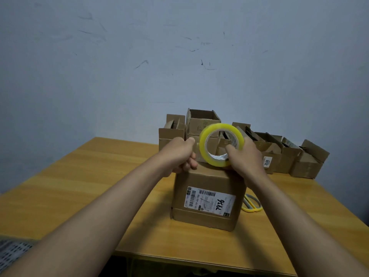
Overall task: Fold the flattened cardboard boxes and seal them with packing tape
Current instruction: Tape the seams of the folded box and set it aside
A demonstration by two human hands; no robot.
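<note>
A brown cardboard box (207, 198) with a white shipping label stands upright in the middle of the wooden table (83, 182). A yellowish roll of packing tape (203, 144) is held on edge above the box's top, and my right hand (245, 156) grips it with the thumb through the core. My left hand (182, 154) is closed at the box's top left edge, fingers pinched beside the roll; whether they pinch the tape's free end is hidden.
Several open cardboard boxes (201, 122) stand in a row along the table's back edge, reaching to the right (307, 162). Yellow-handled scissors (252, 204) lie on the table just right of the box. A scuffed wall rises behind.
</note>
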